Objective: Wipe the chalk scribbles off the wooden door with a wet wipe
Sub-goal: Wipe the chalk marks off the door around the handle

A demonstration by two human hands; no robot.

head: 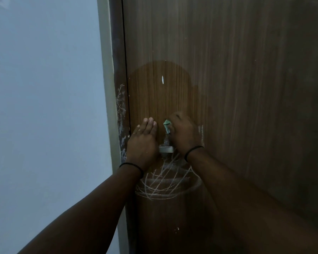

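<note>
The wooden door (228,70) fills the middle and right of the head view. A darker wet patch (163,92) spreads above my hands. White chalk scribbles (163,182) cross the door below my wrists, and more chalk marks (122,114) run down the door frame. My right hand (184,133) is closed on a pale green wet wipe (166,126) and presses it against the door. My left hand (142,139) lies flat on the door, fingers together, just left of the wipe. A metal door handle (166,149) shows between my hands.
A pale blue wall (44,107) takes up the left side. The door frame (106,88) runs vertically between wall and door. A small white mark (162,79) sits in the wet patch.
</note>
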